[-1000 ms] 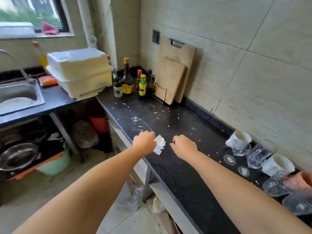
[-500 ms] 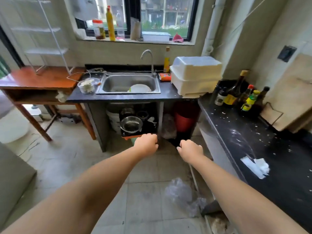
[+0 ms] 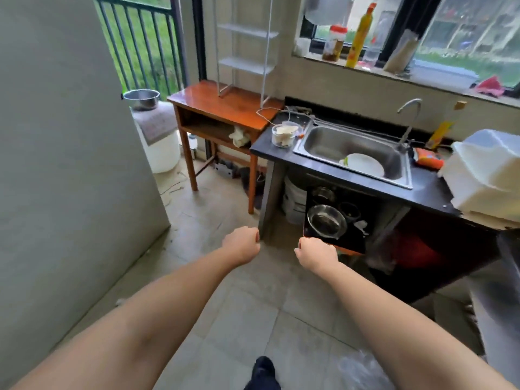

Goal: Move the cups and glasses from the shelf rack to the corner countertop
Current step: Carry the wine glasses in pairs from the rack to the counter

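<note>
A white shelf rack (image 3: 244,49) stands on an orange-brown wooden table (image 3: 225,106) at the back of the room. Its visible shelves hold nothing that I can make out. No cups or glasses are in view, and the corner countertop lies out of frame to the right. My left hand (image 3: 242,246) and my right hand (image 3: 316,256) are held out over the tiled floor, both curled into loose fists with nothing in them. They are far from the rack.
A steel sink (image 3: 356,153) with a white plate in it sits in the dark counter (image 3: 281,146). A glass bowl (image 3: 284,135) stands beside it, white foam boxes (image 3: 486,175) at the right. A grey wall (image 3: 56,164) fills the left. Crumpled plastic (image 3: 363,370) lies on the floor.
My view has swung left, from the corner countertop with the cups past the sink to the rack table. Both hands stay curled and empty in front of me.
</note>
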{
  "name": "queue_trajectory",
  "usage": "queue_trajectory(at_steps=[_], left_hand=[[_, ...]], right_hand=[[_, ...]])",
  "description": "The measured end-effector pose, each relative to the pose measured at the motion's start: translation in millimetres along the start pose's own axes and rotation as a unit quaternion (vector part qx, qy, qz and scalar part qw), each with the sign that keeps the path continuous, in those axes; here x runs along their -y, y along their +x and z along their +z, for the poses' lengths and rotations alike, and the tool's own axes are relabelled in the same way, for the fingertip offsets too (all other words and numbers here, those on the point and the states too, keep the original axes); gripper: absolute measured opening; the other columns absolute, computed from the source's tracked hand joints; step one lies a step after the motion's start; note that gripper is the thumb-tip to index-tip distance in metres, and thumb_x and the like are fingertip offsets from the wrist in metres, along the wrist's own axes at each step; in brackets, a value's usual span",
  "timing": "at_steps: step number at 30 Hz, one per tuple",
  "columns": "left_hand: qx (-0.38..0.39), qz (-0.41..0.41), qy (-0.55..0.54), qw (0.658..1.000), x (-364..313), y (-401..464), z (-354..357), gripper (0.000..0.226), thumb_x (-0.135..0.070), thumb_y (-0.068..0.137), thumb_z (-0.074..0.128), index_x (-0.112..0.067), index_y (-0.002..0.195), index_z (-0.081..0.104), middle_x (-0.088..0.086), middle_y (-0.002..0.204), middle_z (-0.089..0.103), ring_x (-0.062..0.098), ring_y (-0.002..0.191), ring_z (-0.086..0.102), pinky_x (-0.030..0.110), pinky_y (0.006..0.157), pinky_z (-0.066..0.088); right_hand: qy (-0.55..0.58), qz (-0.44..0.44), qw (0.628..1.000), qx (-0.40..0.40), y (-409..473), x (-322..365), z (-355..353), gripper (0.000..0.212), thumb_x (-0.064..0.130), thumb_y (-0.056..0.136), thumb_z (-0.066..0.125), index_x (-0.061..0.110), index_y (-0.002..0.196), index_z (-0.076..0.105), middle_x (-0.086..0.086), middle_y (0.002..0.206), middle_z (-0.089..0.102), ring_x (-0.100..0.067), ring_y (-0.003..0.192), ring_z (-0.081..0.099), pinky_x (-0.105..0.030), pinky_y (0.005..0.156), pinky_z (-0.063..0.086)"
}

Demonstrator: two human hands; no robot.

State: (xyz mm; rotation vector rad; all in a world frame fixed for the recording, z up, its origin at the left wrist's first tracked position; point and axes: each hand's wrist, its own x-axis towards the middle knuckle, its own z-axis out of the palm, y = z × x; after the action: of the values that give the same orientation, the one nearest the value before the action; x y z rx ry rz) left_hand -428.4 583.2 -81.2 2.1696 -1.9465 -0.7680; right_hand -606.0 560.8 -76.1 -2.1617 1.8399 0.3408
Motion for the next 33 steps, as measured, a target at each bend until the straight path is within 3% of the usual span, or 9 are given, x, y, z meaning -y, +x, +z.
queue_trajectory(at_steps=[8,15,20,23,27,33], left_hand=[[-0.04,-0.069,-0.022,0.997,74,90,-71,0.019,-0.021,0.095,0.046,-0.013,0.105,0.06,0.008,0.109,0.064,0.024,0.098,0.059,0.032,0.075,0.045],[-0.068,-0.11,-0.037,0.991,115,166,-132,0.021,-0.023,0.093,0.046,-0.014,0.105,0.06,0.007,0.11,0.064,0.026,0.099,0.061,0.037,0.082,0.051],[-0.075,-0.134,-0.051,0.987,162,218,-168,0.018,-0.022,0.093,0.045,-0.016,0.099,0.06,0.006,0.107,0.065,0.026,0.095,0.062,0.032,0.071,0.047],[-0.083,-0.124,-0.05,0.988,199,272,-206,0.016,-0.02,0.093,0.045,-0.014,0.098,0.06,0.006,0.104,0.064,0.024,0.094,0.062,0.03,0.07,0.047],[-0.1,-0.091,-0.061,0.989,230,331,-252,0.015,-0.019,0.092,0.049,-0.015,0.098,0.063,0.006,0.102,0.066,0.024,0.092,0.064,0.039,0.082,0.056],[-0.108,-0.025,-0.025,0.994,264,412,-344,0.009,-0.02,0.09,0.053,-0.018,0.09,0.062,0.003,0.094,0.065,0.023,0.09,0.064,0.039,0.083,0.057]], right_hand=[[-0.002,-0.097,0.995,-0.012,125,87,-40,0.033,0.033,0.1,0.038,0.012,0.117,0.056,-0.009,0.123,0.062,-0.031,0.113,0.058,-0.044,0.097,0.044],[-0.001,-0.136,0.991,-0.005,227,143,-83,0.028,0.033,0.099,0.04,0.014,0.106,0.058,-0.008,0.111,0.065,-0.028,0.101,0.062,-0.047,0.095,0.047],[-0.016,-0.156,0.988,-0.003,291,194,-107,0.028,0.031,0.1,0.039,0.013,0.108,0.058,-0.009,0.109,0.065,-0.028,0.101,0.062,-0.046,0.094,0.048],[-0.014,-0.153,0.988,-0.015,347,238,-125,0.027,0.029,0.099,0.038,0.012,0.107,0.057,-0.008,0.108,0.064,-0.029,0.101,0.061,-0.045,0.093,0.047],[-0.006,-0.136,0.99,-0.046,397,278,-152,0.022,0.027,0.099,0.036,0.014,0.098,0.054,-0.008,0.108,0.062,-0.029,0.103,0.059,-0.042,0.087,0.045],[0.046,-0.082,0.993,-0.076,464,344,-210,0.031,0.029,0.099,0.037,0.013,0.117,0.057,-0.01,0.125,0.061,-0.031,0.115,0.057,-0.04,0.094,0.044]])
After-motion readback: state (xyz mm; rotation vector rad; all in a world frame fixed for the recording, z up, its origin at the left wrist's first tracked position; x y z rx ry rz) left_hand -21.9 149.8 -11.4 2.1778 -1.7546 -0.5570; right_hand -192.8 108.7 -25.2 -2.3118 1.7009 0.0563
